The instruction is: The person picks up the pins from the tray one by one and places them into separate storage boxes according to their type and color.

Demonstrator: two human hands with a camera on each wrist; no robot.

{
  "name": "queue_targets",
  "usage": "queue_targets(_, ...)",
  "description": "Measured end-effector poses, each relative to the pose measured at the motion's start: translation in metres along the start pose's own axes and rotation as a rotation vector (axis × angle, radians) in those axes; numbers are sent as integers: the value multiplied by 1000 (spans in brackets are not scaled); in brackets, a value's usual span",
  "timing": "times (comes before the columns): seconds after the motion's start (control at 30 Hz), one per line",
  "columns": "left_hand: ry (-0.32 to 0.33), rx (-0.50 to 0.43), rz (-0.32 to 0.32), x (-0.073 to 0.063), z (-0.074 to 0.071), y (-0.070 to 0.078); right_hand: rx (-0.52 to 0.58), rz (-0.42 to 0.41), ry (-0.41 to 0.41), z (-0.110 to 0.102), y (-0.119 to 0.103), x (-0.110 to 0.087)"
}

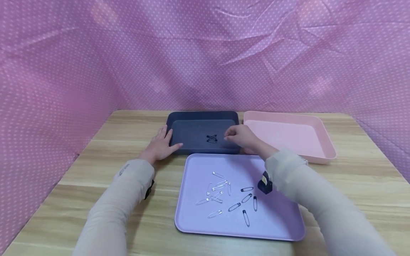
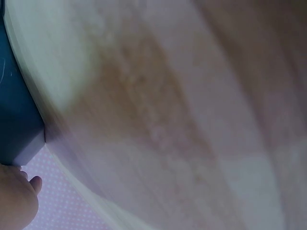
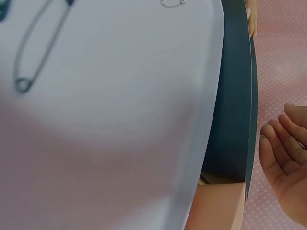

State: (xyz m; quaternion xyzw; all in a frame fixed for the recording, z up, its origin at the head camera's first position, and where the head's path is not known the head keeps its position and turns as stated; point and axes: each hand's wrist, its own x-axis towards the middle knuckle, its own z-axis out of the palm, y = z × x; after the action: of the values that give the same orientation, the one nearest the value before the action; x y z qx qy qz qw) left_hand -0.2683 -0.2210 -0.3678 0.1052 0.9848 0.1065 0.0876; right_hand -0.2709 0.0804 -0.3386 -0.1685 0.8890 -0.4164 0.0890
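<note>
My left hand (image 1: 161, 145), fingers wide, should lightly steady the navy tray (image 1: 189, 133), and beside the black safety pins (image 1: 211, 139) lying in it, my right hand (image 1: 242, 136), fingertips narrowed, whether holding one I cannot tell, should release low.

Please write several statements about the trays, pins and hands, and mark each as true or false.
1. The left hand touches the dark tray. True.
2. Silver pins and black pins lie on the lilac tray. True.
3. No black pins lie in the dark tray. False: several do.
4. The pink tray stands beside the dark tray. True.
5. The hands touch each other. False: the right hand is apart, at the dark tray's right side.
</note>
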Motion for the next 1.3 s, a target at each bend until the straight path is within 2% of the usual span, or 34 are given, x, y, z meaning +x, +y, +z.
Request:
queue_targets(0.07,1,1,4,-2,0,0,-11,2,-17,-1,0,-5)
queue_targets(0.23,1,7,8,-4,0,1,-122,-65,-25,-2,0,-19)
queue_targets(0.47,15,0,5,-4,1,0,-115,-76,-64,-4,0,-35)
queue_targets(0.67,14,-2,7,-3,2,0,-129,-139,-87,-4,4,-49)
queue_targets(0.9,11,5,9,-2,3,-1,-130,-110,-148,-7,8,-65)
queue_targets(1.3,10,5,12,2,2,0,-159,-143,-201,-15,21,-86)
